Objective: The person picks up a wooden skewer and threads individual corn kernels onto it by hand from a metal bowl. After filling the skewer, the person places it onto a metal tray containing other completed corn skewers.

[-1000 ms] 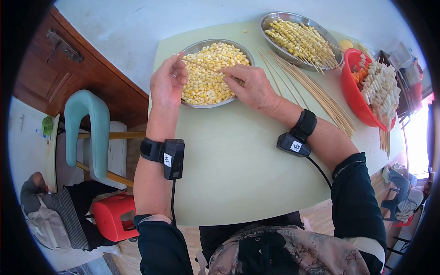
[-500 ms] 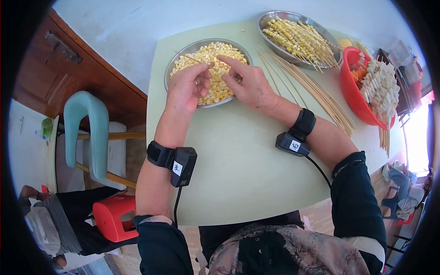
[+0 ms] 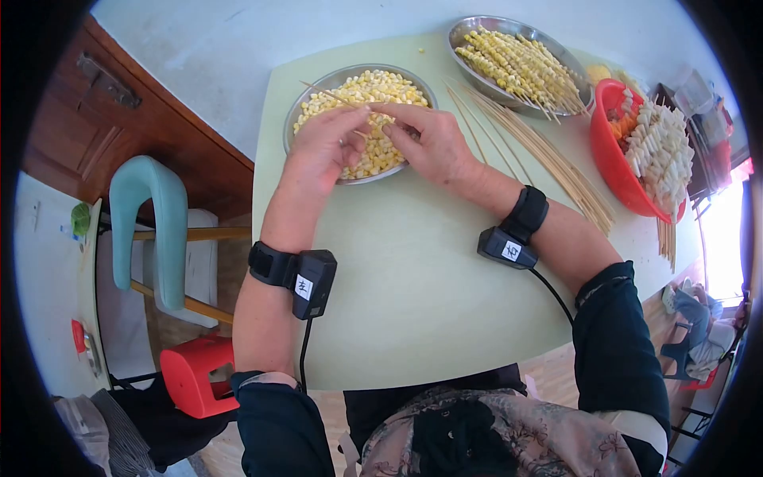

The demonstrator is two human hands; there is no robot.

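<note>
Your left hand [image 3: 322, 151] has its grip closed in a pinch on the skewer [image 3: 330, 95], above the steel bowl [image 3: 288, 131] of corn kernels [image 3: 389, 83] on the worktop [image 3: 413, 270]. Your right hand [image 3: 433, 143] has its grip pinched shut at the same spot; you cannot tell what it holds. The skewer is light, thin, stiff wood and likely snaps if bent, so hold it near the working end. The kernels are small, smooth and probably slippery.
</note>
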